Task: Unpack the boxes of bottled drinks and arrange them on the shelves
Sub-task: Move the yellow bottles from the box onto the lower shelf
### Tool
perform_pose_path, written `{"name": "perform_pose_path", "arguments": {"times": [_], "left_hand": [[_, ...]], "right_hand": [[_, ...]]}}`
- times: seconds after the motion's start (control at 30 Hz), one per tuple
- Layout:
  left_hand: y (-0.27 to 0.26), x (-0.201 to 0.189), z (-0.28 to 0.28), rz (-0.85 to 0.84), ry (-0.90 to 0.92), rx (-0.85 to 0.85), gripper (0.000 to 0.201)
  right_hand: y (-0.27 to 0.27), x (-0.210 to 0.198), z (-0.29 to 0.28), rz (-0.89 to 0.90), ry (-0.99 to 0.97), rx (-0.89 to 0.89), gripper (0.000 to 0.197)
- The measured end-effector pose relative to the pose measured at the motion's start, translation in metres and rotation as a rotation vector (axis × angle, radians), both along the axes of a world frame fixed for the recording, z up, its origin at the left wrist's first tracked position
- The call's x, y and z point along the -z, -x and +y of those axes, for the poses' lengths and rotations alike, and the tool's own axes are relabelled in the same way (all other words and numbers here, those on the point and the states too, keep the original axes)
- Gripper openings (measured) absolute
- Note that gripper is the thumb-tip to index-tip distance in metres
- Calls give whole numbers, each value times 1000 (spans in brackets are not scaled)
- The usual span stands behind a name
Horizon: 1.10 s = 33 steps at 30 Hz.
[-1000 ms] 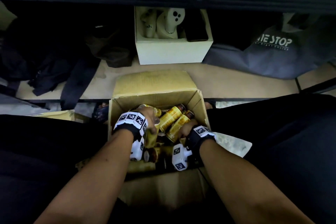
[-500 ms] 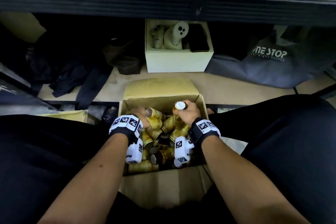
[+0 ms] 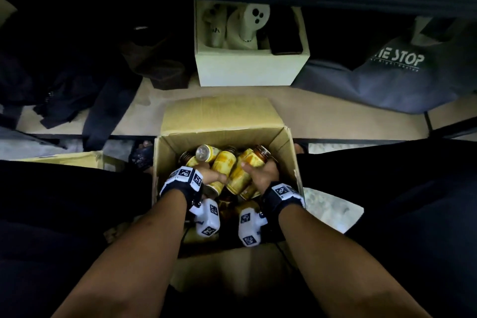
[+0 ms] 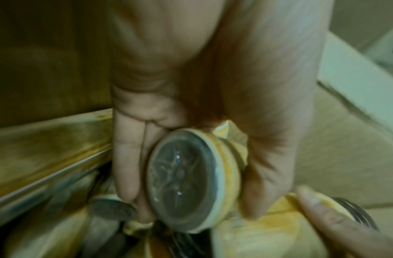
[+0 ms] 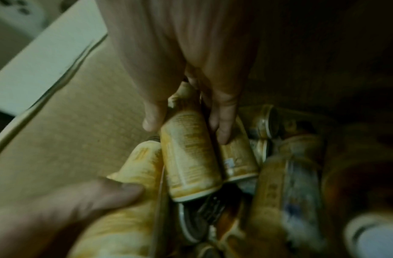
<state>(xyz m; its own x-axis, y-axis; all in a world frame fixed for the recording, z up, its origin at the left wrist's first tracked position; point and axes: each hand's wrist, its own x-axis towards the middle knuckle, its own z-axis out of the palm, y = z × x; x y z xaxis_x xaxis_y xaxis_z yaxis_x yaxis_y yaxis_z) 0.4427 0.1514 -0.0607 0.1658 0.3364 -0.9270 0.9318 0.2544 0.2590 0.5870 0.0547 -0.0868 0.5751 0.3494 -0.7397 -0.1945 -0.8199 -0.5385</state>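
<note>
Both bare forearms reach forward and down from the bottom of the head view, drawing close together at the wrists, each wrist wrapped in a dark band with white marker blocks. The left hand (image 3: 210,175) has its fingers (image 4: 127,157) and thumb curled round a bottle (image 4: 186,179), seen base-on from the left wrist. The right hand (image 3: 263,175) grips two bottles (image 5: 191,157) together, fingers over them and thumb alongside.
</note>
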Motion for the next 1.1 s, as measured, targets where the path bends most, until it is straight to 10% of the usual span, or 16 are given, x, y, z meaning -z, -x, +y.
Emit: {"name": "perform_pose_path", "arguments": {"times": [0.2, 0.37, 0.57, 0.67, 0.83, 1.1], "left_hand": [[4, 45, 10, -80, 58, -224, 127], [7, -1, -5, -305, 268, -523, 52], [14, -20, -15, -524, 208, -658, 47], [9, -45, -13, -685, 116, -708, 35], [8, -109, -6, -920, -2, -667, 33], [6, -251, -6, -1338, -339, -447, 51]], "right_hand": [[-6, 7, 14, 168, 16, 106, 73], [3, -9, 7, 389, -30, 173, 85], [-1, -41, 15, 431, -151, 8, 65], [-1, -65, 14, 412, -212, -66, 96], [2, -143, 12, 418, -532, -149, 38], [-12, -284, 8, 4, -969, -292, 53]]}}
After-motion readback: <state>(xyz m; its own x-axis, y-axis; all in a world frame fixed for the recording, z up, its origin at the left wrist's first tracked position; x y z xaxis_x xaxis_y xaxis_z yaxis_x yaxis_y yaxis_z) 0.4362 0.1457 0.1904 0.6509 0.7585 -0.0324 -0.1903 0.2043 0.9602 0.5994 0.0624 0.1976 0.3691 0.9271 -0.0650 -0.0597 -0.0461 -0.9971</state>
